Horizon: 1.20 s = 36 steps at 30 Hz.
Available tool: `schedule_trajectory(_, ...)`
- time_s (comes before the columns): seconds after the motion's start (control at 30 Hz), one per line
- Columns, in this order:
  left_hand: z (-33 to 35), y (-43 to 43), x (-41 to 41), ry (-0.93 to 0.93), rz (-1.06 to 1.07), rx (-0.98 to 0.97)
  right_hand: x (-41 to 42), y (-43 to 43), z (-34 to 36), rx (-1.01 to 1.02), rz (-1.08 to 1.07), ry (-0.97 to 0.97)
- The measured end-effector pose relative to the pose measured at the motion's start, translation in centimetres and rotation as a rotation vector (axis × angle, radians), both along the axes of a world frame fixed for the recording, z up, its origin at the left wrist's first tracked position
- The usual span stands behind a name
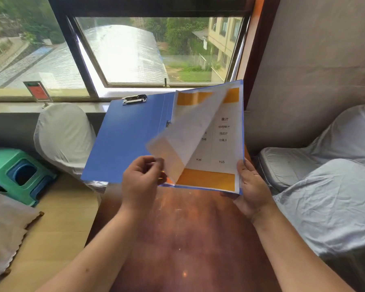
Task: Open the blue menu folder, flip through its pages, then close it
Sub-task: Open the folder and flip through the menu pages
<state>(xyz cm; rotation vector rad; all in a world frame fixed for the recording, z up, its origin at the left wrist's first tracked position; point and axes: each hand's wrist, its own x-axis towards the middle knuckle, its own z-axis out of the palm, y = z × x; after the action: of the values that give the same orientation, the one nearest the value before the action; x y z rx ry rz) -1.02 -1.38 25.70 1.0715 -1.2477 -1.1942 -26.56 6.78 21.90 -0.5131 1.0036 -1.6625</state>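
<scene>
The blue menu folder point(124, 140) is held open in the air above a reddish-brown table point(188, 239). Its left cover is bare blue with a metal clip point(134, 99) at the top. White pages with orange bands lie on the right side. My left hand point(142, 182) pinches the lower corner of one lifted page point(185, 135), which curls up and to the left. My right hand point(252, 188) grips the folder's lower right edge, thumb on the page beneath point(221, 148), which carries printed text and prices.
A window point(135, 51) and its sill run behind the folder. A white-covered chair point(65, 133) stands at the left beside stacked green and blue plastic stools point(19, 173). Grey-covered chairs point(335, 186) fill the right side. A small red sign point(38, 92) stands on the sill.
</scene>
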Motion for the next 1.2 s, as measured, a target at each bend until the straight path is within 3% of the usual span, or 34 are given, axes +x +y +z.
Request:
schedule_trajectory(0.13, -1.1, -1.8, 2.2, 0.358, 0.238, 0.295, -0.7, -0.3, 0.0, 0.008, -0.047, 0.022)
schedule_trajectory(0.2, -2.0, -2.2, 3.0, 0.443, 0.317, 0.376, -0.8, -0.5, 0.1, 0.011, -0.056, 0.038)
schedule_trajectory(0.47, -3.6, -3.2, 4.9, 0.399, 0.432, 0.473, -0.6, -0.8, -0.1, 0.012, -0.057, 0.023)
schedule_trajectory(0.53, -3.5, -3.1, 5.2, 0.240, 0.503, 0.447, -0.5, -0.9, -0.1, 0.019, -0.063, 0.022)
schedule_trajectory(0.6, -3.1, -2.6, 5.4, -0.108, 0.604, 0.361, -0.4, -1.0, -0.2, 0.021, -0.069, 0.023)
schedule_trajectory(0.67, -2.2, -1.5, 4.7, -0.408, 0.590, 0.087, -0.2, -1.0, -0.3, 0.018, -0.071, 0.013)
schedule_trajectory(0.77, -0.2, 0.4, 1.8, -0.631, 0.273, -0.561, 0.4, -1.1, -0.3, 0.034, -0.045, 0.007)
schedule_trajectory(0.87, 1.2, 1.3, -1.5, -0.819, -0.145, -0.900, 1.2, -1.1, -0.3, 0.036, -0.005, 0.003)
schedule_trajectory(1.0, 2.0, 1.8, -4.2, -1.118, -0.486, -0.891, 2.0, -1.2, -0.3, -0.046, 0.054, -0.074)
schedule_trajectory(1.2, 2.0, 1.9, -4.7, -1.129, -0.550, -0.872, 1.6, -1.2, -0.1, -0.106, 0.093, -0.119)
